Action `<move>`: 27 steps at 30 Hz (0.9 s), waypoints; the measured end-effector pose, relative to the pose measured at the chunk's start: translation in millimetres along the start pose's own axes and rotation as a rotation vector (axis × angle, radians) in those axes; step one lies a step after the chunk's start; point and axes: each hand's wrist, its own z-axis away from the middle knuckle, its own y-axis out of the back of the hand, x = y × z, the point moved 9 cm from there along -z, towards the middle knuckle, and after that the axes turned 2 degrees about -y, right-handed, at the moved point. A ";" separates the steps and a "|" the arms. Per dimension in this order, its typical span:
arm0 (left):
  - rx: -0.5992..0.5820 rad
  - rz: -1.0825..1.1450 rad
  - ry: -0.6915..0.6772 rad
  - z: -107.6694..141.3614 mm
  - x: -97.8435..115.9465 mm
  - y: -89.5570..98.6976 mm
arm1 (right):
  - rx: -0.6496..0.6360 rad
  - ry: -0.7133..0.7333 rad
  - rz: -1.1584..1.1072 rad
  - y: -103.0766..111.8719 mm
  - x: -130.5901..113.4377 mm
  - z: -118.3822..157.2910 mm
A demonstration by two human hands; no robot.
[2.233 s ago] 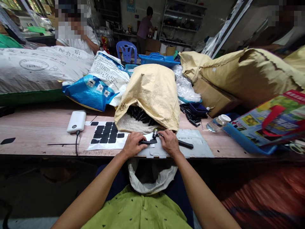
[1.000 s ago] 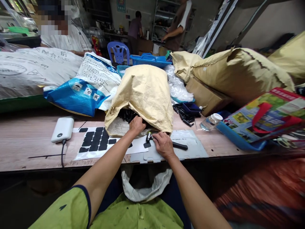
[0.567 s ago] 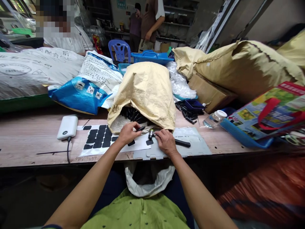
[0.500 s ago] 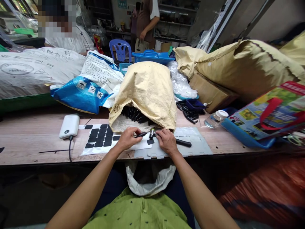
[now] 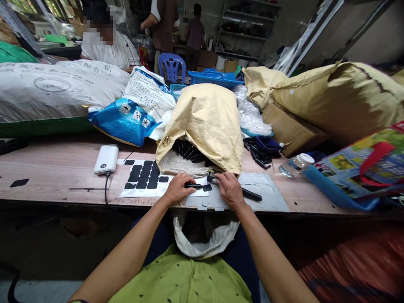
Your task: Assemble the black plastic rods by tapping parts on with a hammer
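Observation:
My left hand (image 5: 179, 188) is closed round a slim black piece (image 5: 193, 185) that points right, just above a small black pad (image 5: 207, 187). My right hand (image 5: 230, 189) grips a small hammer near its head (image 5: 211, 175); the black handle (image 5: 251, 194) sticks out to the right below the palm. Under both hands lie a white sheet with several black pads (image 5: 143, 174) and a grey board (image 5: 268, 193). Just beyond, a tan sack (image 5: 205, 113) lies open toward me, with many black pieces (image 5: 189, 151) in its mouth.
A white power bank (image 5: 106, 159) with a cable sits at left. To the right are black pieces beside a dark tray (image 5: 268, 144), a clear jar (image 5: 296, 164) and a blue tray (image 5: 337, 189) holding a colourful bag. Large sacks line the back; people are beyond.
The view has shifted, so the table things appear further right. My left hand has turned the black piece level and moved it lower, nearer the small pad. The hammer stays in my right hand.

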 end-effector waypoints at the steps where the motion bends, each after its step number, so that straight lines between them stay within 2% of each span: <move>1: -0.006 -0.003 0.009 -0.3 -0.6 -1.2 | 0.020 0.003 -0.031 5.5 -4.5 -0.9; 4: -0.021 0.001 0.036 -1.7 -1.8 -4.1 | 0.056 0.016 -0.171 18.1 -23.5 -2.1; 7: -0.012 0.014 0.057 -2.6 -3.1 -4.5 | 0.014 0.035 -0.268 16.9 -46.0 -0.6; 13: -0.001 -0.009 0.041 -3.0 -2.9 -4.1 | 0.012 0.049 -0.231 9.2 -74.4 5.7; 18: 0.018 -0.003 0.038 -2.7 -3.4 -3.7 | -0.056 0.048 -0.154 -2.3 -76.7 8.1; 23: 0.048 0.025 0.048 -2.0 -3.8 -3.4 | 0.021 -0.028 -0.181 10.3 -62.2 11.7; 27: 0.060 0.029 0.067 -1.5 -4.7 -2.6 | -0.016 -0.019 -0.183 9.1 -59.6 17.5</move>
